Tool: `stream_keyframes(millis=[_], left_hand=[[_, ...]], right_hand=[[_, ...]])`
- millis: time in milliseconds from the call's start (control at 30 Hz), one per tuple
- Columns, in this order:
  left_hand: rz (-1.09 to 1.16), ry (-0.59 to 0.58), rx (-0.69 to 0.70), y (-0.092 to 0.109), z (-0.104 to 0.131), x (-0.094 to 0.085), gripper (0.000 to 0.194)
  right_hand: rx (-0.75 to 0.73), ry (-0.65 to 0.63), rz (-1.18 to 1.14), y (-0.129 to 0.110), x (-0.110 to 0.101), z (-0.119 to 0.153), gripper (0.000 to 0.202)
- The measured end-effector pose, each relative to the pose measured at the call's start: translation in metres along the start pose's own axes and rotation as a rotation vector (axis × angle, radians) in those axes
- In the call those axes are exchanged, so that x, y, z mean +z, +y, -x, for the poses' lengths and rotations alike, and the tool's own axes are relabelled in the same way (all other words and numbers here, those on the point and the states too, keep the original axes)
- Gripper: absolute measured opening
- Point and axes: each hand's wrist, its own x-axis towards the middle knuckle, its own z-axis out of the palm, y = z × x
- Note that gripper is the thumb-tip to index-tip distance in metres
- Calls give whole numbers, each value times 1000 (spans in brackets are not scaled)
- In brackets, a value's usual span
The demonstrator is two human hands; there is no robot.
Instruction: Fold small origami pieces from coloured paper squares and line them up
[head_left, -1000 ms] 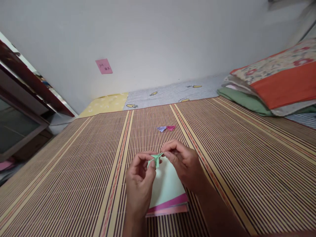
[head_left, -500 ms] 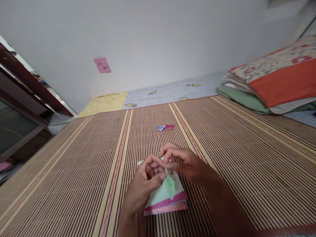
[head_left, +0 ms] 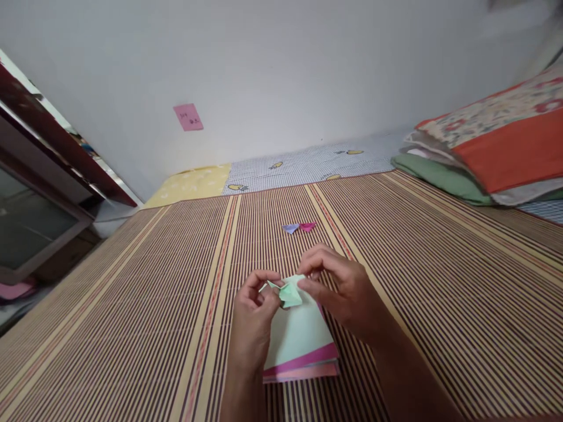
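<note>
A small folded piece of light green paper is pinched between the thumb and fingers of my left hand. Just right of it is my right hand, its thumb and index finger apart and close to the paper's right corner, with nothing visible between them. Beneath both hands lies a stack of coloured paper sheets, pale green on top, with magenta and pink edges showing at the front. Farther back on the striped mat sit a small folded blue paper and a folded magenta paper, side by side.
The striped mat spans the surface. Behind it a patterned sheet borders the wall, which bears a pink note. Folded bedding with an orange and floral cover is piled at the right.
The green paper has turned from hanging down to lying level and more spread. My right hand has moved off it to the right. The view has shifted slightly.
</note>
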Motion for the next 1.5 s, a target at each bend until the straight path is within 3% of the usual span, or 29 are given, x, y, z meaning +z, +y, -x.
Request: stream_keyframes(millis=[167, 367, 500, 733, 1133, 1333, 1500], left_hand=[[-94, 120, 125, 2, 0, 2, 9], [-108, 89, 235, 9, 5, 10, 3], [-163, 37, 218, 9, 5, 11, 8], [-233, 48, 183, 8, 7, 9, 11], [-417, 33, 348, 9, 6, 5, 7], [-362, 45, 297, 9, 7, 6, 9], [-448, 61, 301, 9, 7, 9, 8]], right_hand=[[-4, -148, 176, -8, 9, 3, 13], [10, -73, 167, 0, 13, 0, 15], [7, -42, 154, 3, 12, 0, 15], [23, -42, 122, 3, 9, 1, 14], [11, -52, 113, 2, 10, 1, 13], [-6, -49, 114, 4, 11, 0, 12], [-55, -49, 173, 1, 19, -1, 12]])
